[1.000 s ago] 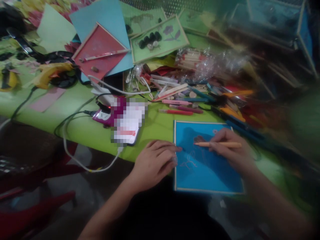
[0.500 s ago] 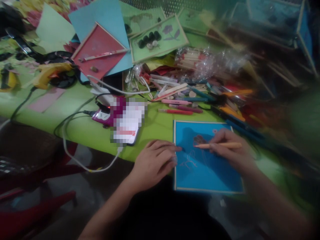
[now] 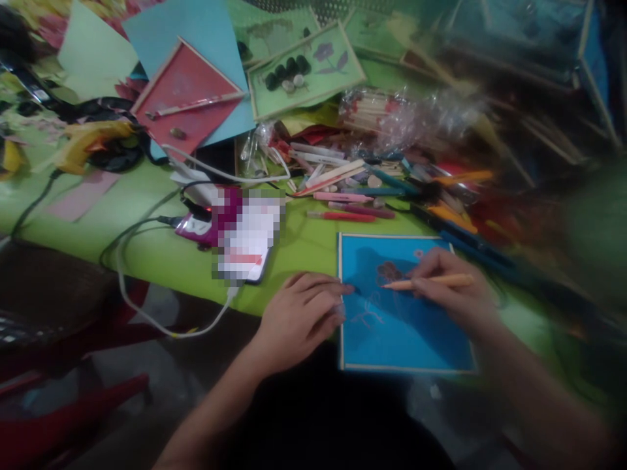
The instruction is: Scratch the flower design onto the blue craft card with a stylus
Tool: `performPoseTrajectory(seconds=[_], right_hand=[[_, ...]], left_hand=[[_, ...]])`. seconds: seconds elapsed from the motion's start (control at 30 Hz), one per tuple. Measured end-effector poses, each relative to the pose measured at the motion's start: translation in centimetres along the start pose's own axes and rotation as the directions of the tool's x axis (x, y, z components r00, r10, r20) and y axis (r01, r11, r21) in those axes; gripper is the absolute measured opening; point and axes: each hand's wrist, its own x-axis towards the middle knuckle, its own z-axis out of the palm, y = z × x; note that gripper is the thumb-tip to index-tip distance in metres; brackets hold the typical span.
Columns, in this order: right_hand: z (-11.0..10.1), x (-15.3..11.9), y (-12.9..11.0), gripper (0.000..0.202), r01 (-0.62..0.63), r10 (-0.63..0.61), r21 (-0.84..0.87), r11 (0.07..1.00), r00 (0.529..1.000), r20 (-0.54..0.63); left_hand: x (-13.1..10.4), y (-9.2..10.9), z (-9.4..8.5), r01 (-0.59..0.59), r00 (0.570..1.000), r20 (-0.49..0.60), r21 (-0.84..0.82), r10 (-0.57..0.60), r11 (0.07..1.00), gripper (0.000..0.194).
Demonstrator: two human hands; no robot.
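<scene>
A blue board (image 3: 392, 346) edged with pale wooden strips lies at the front of the green table, with flower drawings on it. My right hand (image 3: 448, 284) is closed around an orange felt-tip pen (image 3: 399, 285), whose tip is at the lower edge of a dark flower drawing (image 3: 388, 271). Fainter plant lines (image 3: 369, 310) show to the left on the same board. My left hand (image 3: 306, 313) rests at the board's left edge, palm down, its fingers stretched out and the fingertips touching the frame strip.
Left of the board lies a phone (image 3: 252, 235) on a white cable (image 3: 196, 334), against a magenta power strip (image 3: 198, 228). Red and pink pens (image 3: 343, 216) lie behind the board. A yellow glue gun (image 3: 91, 140) and framed panels (image 3: 306, 72) are farther back.
The view has shifted slightly, so the table things sit a little farther left and up. Both hands hold nearly the same pose, and the pen tip stays by the dark flower.
</scene>
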Motion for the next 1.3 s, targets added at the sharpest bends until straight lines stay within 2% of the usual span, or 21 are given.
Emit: performPoseTrajectory(seconds=[0.67, 0.93, 1.3], right_hand=[[0.08, 0.20, 0.01, 0.028, -0.032, 0.031, -0.003, 0.999, 0.990, -0.135], [0.12, 0.41, 0.06, 0.028, 0.007, -0.009, -0.013, 1.000, 0.988, -0.151], [0.17, 0.27, -0.07, 0.022, -0.008, 0.010, 0.015, 1.000, 0.991, -0.134]], left_hand=[[0.03, -0.04, -0.01, 0.000, 1.000, 0.003, -0.005, 0.000, 1.000, 0.013], [-0.03, 0.05, 0.10, -0.001, 1.000, -0.002, -0.012, 0.001, 1.000, 0.011], [0.00, -0.05, 0.01, 0.004, 1.000, 0.012, 0.000, -0.004, 1.000, 0.014]])
